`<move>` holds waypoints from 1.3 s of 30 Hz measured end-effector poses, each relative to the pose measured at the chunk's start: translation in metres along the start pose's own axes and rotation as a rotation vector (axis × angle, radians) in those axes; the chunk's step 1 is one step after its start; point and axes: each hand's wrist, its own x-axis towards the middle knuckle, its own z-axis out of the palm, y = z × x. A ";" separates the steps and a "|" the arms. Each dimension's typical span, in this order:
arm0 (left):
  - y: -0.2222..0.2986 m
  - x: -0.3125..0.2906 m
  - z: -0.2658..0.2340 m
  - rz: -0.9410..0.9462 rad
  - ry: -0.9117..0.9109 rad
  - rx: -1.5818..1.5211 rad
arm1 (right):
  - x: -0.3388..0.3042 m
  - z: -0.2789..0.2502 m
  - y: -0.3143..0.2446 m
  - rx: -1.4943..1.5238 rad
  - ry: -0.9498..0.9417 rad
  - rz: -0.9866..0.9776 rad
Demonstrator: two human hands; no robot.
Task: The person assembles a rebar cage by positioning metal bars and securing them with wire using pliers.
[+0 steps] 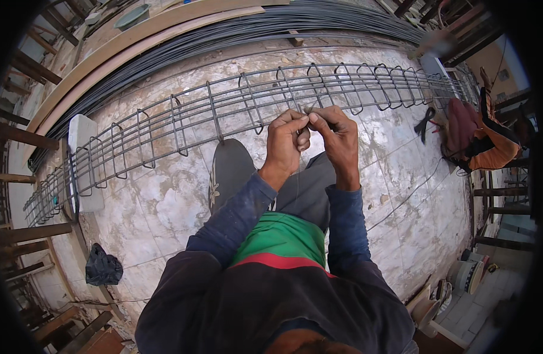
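Apparently my left hand [285,141] and right hand [341,141] pinch thin dark wire [298,177], likely for control, near the long grey steel-rod cage [213,109].

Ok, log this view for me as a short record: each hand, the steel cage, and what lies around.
Left hand: fingers curled, apparently holding thin wire that hangs below
Right hand: thumb and finger pinched close beside the left fingertips; anything between them too small to tell
Steel cage: long, lying beyond the knees
White block: crossed by the cage, toward the left
Dark rods: bundled beyond the cage
Black bag: floor, left
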 end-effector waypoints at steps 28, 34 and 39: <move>-0.064 -0.073 0.019 0.146 -0.362 1.016 | 0.049 -0.135 -0.081 0.657 0.784 -0.438; -0.082 -0.079 0.041 0.005 -0.344 0.786 | 0.054 -0.159 -0.102 0.537 0.812 -0.596; -0.111 -0.088 0.035 -0.040 -0.370 0.877 | 0.044 -0.151 -0.120 0.264 0.731 -0.612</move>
